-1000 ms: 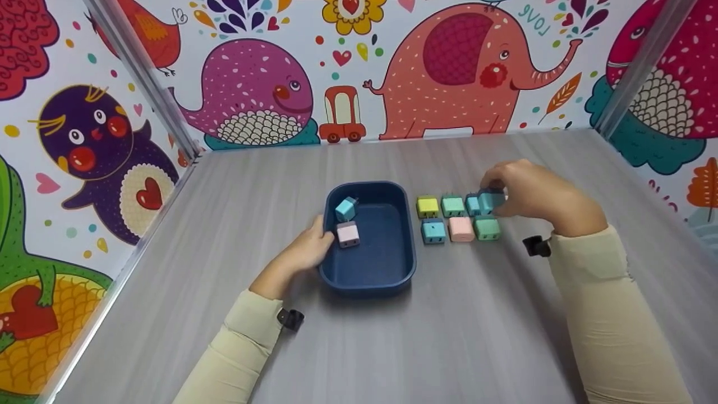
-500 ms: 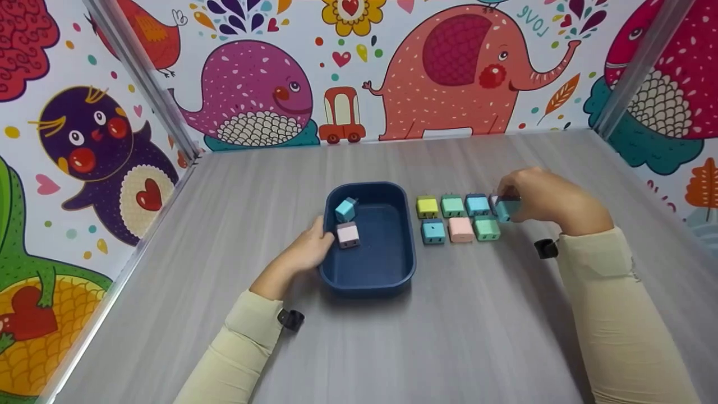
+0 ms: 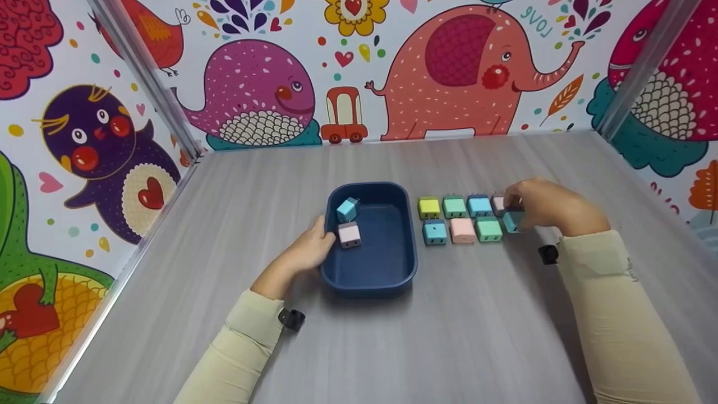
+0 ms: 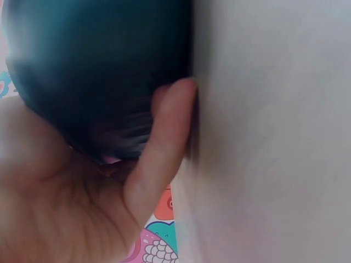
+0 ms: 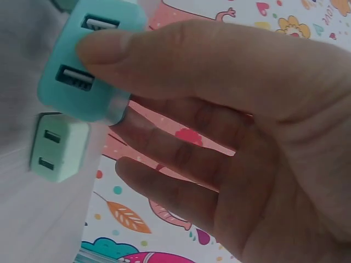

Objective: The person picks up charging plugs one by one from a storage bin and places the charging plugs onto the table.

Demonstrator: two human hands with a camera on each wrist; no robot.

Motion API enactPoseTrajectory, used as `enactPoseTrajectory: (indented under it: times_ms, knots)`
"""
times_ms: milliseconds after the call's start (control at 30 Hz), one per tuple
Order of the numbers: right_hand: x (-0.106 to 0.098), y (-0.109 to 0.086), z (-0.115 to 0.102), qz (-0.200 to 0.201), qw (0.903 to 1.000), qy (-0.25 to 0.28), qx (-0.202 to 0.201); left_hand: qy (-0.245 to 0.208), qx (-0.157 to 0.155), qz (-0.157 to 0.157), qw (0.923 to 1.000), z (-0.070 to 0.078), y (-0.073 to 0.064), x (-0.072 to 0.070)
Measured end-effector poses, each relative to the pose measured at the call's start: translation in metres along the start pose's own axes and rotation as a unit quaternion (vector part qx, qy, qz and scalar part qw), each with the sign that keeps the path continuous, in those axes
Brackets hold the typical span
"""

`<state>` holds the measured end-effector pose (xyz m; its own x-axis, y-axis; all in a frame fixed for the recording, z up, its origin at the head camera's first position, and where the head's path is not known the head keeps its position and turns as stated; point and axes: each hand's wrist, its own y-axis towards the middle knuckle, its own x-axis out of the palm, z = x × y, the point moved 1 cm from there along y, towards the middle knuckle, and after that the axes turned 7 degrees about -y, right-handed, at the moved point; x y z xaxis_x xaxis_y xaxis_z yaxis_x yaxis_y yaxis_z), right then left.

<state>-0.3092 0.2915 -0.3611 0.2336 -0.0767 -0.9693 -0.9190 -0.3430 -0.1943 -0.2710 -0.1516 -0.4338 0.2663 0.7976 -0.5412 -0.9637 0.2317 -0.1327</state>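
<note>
A navy plastic bin (image 3: 370,290) stands mid-table, holding a blue USB charger (image 3: 347,210) and a pale pink USB charger (image 3: 349,235) along its left side. My left hand (image 3: 305,247) holds the bin's left wall; in the left wrist view its fingers (image 4: 164,137) lie against the dark outer wall. My right hand (image 3: 555,207) pinches a teal USB charger (image 3: 511,220) at the right end of the front row. In the right wrist view the thumb lies across its two-port face, with fingers behind it. A light green charger (image 5: 59,147) sits beside it there.
Right of the bin, chargers stand in two rows: yellow (image 3: 429,207), mint (image 3: 454,207), blue (image 3: 479,206) and partly hidden pinkish (image 3: 498,204) behind; blue (image 3: 435,232), peach (image 3: 462,230) and green (image 3: 488,229) in front. Patterned walls (image 3: 258,90) border the table.
My right hand has carried the teal charger rightward and nearer to me, from the back row to the front row's right end. The pinkish charger has come into view. My left hand stays put.
</note>
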Motion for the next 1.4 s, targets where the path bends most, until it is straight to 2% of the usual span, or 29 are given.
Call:
enactPoseTrajectory:
  times_ms: [233, 967, 1200, 1400]
  knots:
    - [0.007, 0.004, 0.002, 0.002, 0.9999, -0.015, 0.003, -0.003, -0.002, -0.003, 1.0000, 0.000, -0.001, 0.000]
    - [0.019, 0.012, 0.007, -0.037, 0.9989, -0.003, 0.027, -0.002, -0.001, -0.002, 1.0000, 0.000, 0.000, 0.000]
    - [0.022, 0.015, 0.007, -0.024, 0.9993, -0.013, 0.024, -0.005, 0.000, -0.002, 1.0000, -0.001, 0.000, 0.000]
    - [0.021, 0.014, 0.006, -0.029, 0.9991, -0.016, 0.026, -0.007, -0.001, -0.002, 1.0000, -0.001, 0.000, 0.000]
